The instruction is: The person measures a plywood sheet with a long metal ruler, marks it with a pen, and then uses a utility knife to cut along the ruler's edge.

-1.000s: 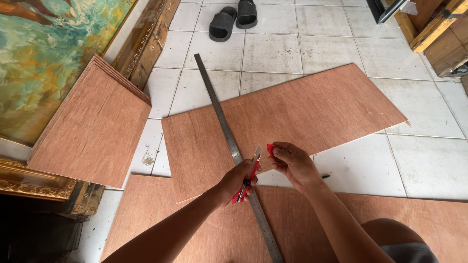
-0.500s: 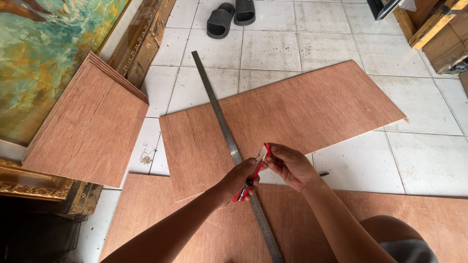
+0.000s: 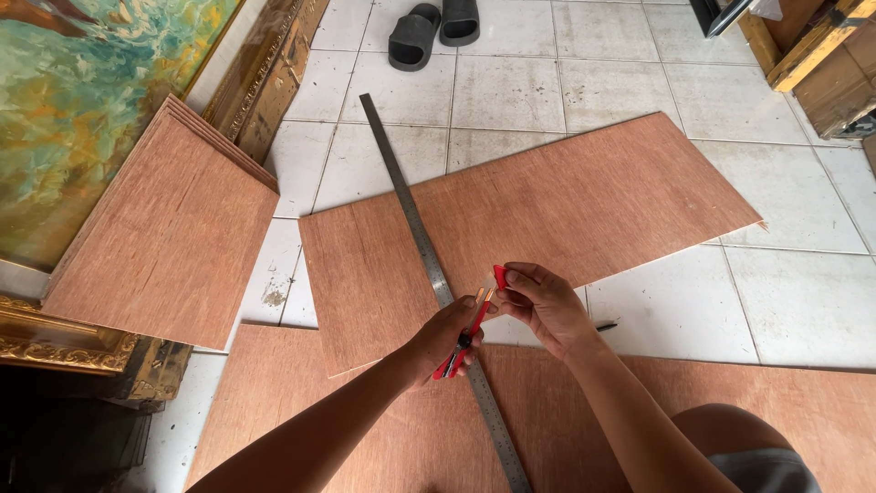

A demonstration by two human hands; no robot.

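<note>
While our left hand stays clamped on the red utility knife, our right hand pinches its upper tip (perhaps a cap). Its long axis runs beside the steel ruler, over the plywood sheet.

Your left hand is hiding the red cutter's body; the ruler is running off the frame at six o'clock, sandals at twelve.

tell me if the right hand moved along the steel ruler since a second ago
No. The right hand sits at the same spot beside the steel ruler, pinching the tip of the red cutter that the left hand holds; only the fingers shifted slightly.
</note>
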